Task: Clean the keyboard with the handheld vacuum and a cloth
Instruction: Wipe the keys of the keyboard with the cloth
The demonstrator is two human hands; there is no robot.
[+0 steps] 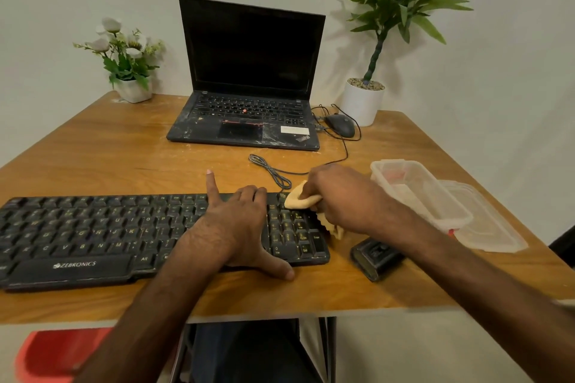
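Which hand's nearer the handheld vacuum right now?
Right. The right hand, gripping the cloth, is just behind the vacuum; the left hand holds the keyboard, farther to its left.

Left hand (236,227) palm down, index straight, thumb splayed, other fingers curled, apparently hooking keyboard (93,227) far edge. Right hand (339,196) palm down, fingers bunched, gripping cloth (298,200). Both forearms bare.
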